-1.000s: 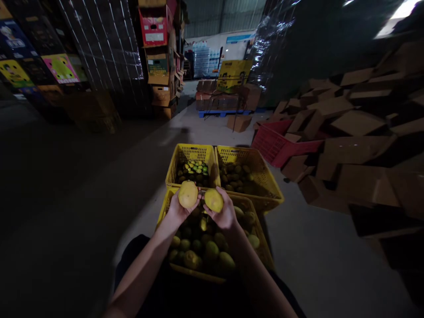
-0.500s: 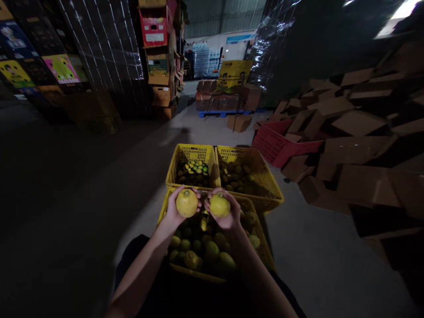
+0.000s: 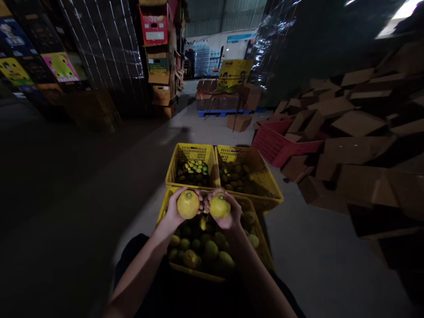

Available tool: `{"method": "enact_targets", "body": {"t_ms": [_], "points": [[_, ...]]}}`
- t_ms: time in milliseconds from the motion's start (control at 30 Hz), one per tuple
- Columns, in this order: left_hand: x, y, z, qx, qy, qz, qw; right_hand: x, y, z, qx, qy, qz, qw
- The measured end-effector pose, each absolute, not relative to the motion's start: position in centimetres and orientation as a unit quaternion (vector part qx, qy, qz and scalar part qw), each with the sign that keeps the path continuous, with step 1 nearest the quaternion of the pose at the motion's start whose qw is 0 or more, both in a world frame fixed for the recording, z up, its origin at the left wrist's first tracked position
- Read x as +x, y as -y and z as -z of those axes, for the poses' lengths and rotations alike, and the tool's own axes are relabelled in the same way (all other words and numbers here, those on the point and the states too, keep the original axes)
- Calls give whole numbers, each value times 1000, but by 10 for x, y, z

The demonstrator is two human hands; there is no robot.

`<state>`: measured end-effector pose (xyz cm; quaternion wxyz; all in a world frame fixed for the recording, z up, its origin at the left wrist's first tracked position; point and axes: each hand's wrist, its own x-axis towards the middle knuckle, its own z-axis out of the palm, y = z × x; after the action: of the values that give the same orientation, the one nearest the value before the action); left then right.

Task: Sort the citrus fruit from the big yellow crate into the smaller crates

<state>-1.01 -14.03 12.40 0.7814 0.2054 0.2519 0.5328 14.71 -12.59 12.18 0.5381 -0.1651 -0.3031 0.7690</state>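
Note:
My left hand (image 3: 174, 207) is wrapped round a larger yellow lemon (image 3: 188, 205), its stem end facing me. Just to the right, my right hand (image 3: 233, 212) grips a second, slightly greener lemon (image 3: 220, 206). Both hands are held side by side above the near yellow crate (image 3: 195, 273), whose many fruits (image 3: 212, 250) are green to yellow. Beyond it stand two more yellow crates. The far left crate (image 3: 170, 170) has small bright lemons (image 3: 196, 166) in it; the far right crate (image 3: 270, 185) holds darker fruits (image 3: 236, 173) in shadow.
A red crate (image 3: 274, 145) lies among a heap of cardboard boxes (image 3: 357, 123) on the right. Stacked cartons (image 3: 159, 66) rise at the back left. A blue pallet (image 3: 225, 113) with boxes on it stands farther back. Grey floor (image 3: 132, 176) surrounds the crates.
The lemon in my left hand has turned slightly, and its stem end now sits a little farther right. My right hand has hardly moved; both lemons stay held.

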Motion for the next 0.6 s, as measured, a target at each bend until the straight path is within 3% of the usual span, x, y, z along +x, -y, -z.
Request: {"method": "enact_targets", "body": {"t_ms": [300,600], "points": [[-9,133,-123,56,-281,-575,766,146,118,-114,-209,80,-791,569],[-15,129,-126,-47,-182,-642,744,135,109,-98,-314,96,-771,545]]}}
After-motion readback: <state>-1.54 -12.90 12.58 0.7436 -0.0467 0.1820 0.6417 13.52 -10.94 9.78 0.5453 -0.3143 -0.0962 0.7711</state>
